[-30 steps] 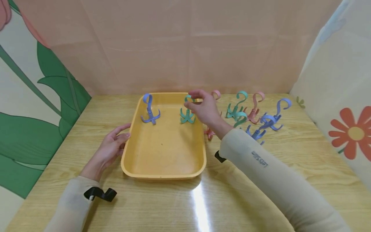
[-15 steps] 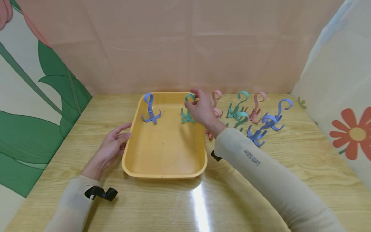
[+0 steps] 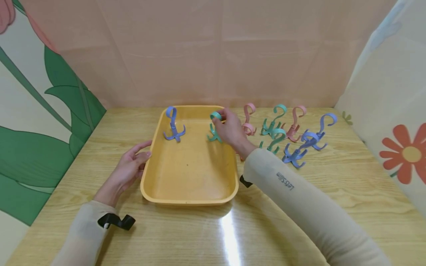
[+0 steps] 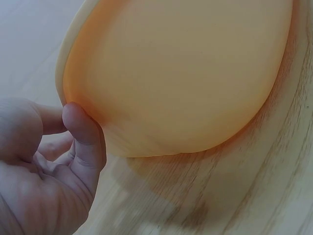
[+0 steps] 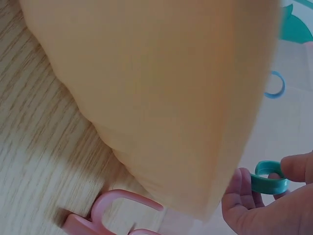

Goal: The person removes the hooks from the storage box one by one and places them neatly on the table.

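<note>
A yellow tray point(image 3: 189, 201) stands on the wooden table. My left hand point(image 3: 131, 164) holds its left side, thumb and fingertips right at the rim, as the left wrist view also shows. Over the tray's far right corner, my right hand point(image 3: 231, 127) pinches a green multi-prong hook point(image 3: 215, 116) by its curled top. In the right wrist view, thumb and fingers sit around the loop of that green hook point(image 5: 266, 185), and its lower prongs are hidden behind the tray wall. A blue hook point(image 3: 173, 129) stands upright inside the tray at the far left.
Right of the tray stand several more hooks: pink ones point(image 3: 293, 133), green ones point(image 3: 273, 127) and blue ones point(image 3: 294, 157). Another pink hook is mostly hidden behind my right wrist. A pink cloth backdrop point(image 3: 173, 55) rises behind the table point(image 3: 186, 236), with patterned panels at both sides.
My right hand's fingers have closed on the green hook's curled top, and the hook has turned slightly. The right forearm has shifted a little left. My left hand stays at the tray's side.
</note>
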A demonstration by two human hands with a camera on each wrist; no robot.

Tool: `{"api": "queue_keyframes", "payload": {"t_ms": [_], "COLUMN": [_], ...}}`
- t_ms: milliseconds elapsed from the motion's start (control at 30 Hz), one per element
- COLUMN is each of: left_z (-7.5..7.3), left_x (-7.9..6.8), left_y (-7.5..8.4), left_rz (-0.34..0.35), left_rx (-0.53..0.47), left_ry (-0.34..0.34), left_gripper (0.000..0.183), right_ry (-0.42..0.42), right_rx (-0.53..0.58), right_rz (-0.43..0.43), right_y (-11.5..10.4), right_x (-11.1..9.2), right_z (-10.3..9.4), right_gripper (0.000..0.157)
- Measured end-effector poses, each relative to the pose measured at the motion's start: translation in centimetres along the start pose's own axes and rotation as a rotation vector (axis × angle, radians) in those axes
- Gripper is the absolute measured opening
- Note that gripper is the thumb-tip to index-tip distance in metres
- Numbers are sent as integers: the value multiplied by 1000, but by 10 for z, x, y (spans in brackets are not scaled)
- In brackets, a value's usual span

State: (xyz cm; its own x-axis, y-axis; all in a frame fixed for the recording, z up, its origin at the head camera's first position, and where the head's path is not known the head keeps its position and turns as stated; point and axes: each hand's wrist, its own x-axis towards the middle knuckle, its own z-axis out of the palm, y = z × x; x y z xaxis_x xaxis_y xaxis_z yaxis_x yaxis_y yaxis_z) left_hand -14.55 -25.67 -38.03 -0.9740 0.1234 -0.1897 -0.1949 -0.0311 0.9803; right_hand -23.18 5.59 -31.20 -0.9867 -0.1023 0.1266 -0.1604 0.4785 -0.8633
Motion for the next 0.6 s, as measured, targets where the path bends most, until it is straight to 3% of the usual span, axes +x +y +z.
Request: {"api": "queue_keyframes", "payload": {"t_ms": [600], "left_z": [-1], "left_x": [0], "left_y": [0], "left_rz": [-4], "left_rx": [9], "left_ry": [4], "left_gripper": [55], "right_ry": [18], "right_rx": [86], "right_rz": [-63], "right_y": [7], "right_x": [-4], "right_z": [-1], "right_gripper": [25]}}
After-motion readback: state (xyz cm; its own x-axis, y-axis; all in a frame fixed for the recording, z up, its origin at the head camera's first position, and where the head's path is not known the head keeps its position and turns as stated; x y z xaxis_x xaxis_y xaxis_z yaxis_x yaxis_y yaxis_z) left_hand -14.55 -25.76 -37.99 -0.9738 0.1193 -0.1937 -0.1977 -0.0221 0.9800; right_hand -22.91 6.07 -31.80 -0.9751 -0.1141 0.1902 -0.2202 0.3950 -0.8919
